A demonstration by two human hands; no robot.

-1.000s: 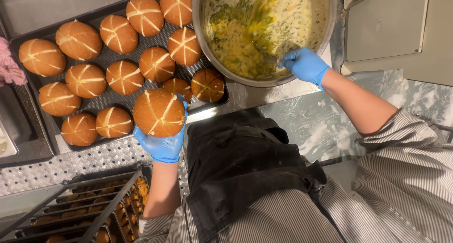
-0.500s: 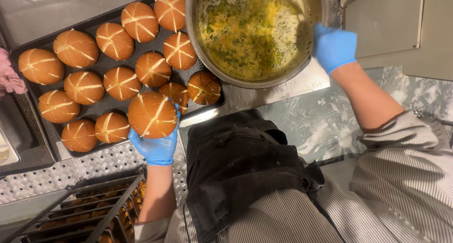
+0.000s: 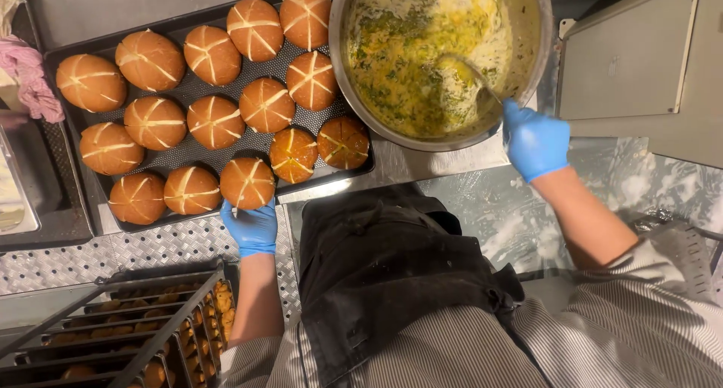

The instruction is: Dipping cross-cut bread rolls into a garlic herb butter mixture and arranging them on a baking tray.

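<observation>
While earlier held higher, the scored bun (image 3: 247,182) now sits at the dark baking tray's (image 3: 226,23) near edge, left hand (image 3: 251,228) cupped under it. Right hand (image 3: 535,141), back at the steel bowl (image 3: 527,79) rim, grips a spoon (image 3: 468,73) in herb butter mix (image 3: 407,49).

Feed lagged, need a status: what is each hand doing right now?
Left hand: closed on a scored bun at the tray edge.
Right hand: closed on a spoon in the bowl.
</observation>
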